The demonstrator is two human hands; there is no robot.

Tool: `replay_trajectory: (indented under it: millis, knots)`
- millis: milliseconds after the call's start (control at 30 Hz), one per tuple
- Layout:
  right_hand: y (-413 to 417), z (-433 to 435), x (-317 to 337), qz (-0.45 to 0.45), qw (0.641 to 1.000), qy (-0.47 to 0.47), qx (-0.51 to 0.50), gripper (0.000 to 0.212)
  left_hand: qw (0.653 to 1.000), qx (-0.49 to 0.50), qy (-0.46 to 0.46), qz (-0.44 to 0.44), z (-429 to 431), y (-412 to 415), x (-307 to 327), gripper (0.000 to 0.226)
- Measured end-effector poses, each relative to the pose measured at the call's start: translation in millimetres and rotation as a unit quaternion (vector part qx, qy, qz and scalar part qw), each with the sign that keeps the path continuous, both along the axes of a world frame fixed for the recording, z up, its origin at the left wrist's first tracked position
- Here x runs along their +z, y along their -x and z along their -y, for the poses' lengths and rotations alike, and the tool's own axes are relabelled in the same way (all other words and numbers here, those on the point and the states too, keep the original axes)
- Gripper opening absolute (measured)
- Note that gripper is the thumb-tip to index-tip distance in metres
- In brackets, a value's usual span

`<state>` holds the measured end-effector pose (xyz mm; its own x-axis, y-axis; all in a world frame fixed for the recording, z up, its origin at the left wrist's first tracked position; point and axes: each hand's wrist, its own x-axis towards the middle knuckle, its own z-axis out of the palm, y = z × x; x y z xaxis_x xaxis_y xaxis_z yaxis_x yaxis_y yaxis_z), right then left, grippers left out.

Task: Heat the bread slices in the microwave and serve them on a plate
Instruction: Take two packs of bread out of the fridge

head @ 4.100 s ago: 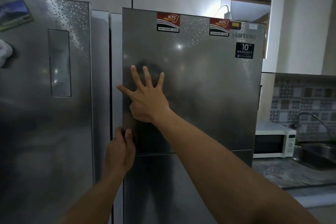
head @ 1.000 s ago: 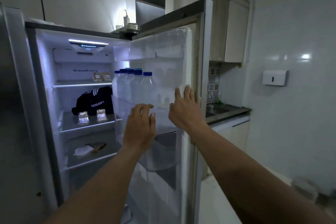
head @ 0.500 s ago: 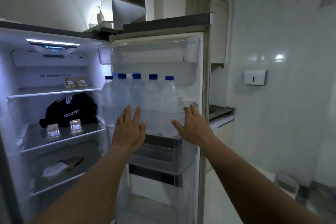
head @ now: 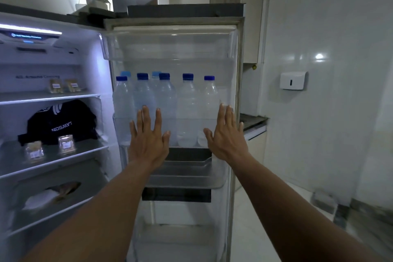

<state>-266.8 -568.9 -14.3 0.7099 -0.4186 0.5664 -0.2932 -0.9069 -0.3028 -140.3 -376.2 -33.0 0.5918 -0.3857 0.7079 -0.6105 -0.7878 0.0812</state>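
Note:
The fridge stands open, its door [head: 239, 95] swung wide to face me. My left hand [head: 147, 140] and my right hand [head: 226, 136] are both spread flat with straight fingers at the clear door bin [head: 187, 132], holding nothing. I cannot tell whether they touch it. Several blue-capped water bottles [head: 187, 108] stand in that bin. On a low shelf inside lies a white wrapped item with something brown [head: 49, 195], too blurred to name. No plate or microwave is in view.
Inside, a dark bag [head: 61, 123] sits on the middle shelf behind two small clear packets [head: 67, 144]. Two more packets [head: 63, 86] are on the upper shelf. Right of the door are a dark counter edge [head: 253, 120] and a white wall dispenser [head: 293, 80].
The fridge door, closed four seconds ago, has swung fully open. Both hands have flattened and spread apart at the door bin, and my view has turned right toward the door.

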Motion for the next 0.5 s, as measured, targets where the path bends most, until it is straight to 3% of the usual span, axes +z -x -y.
replay_trajectory:
  millis: [500]
  knots:
    - [-27.7,54.1,12.5,-0.074,0.995,-0.063,0.008,0.091,0.999,0.009,0.028,0.021,54.6,-33.0,-21.7,0.078]
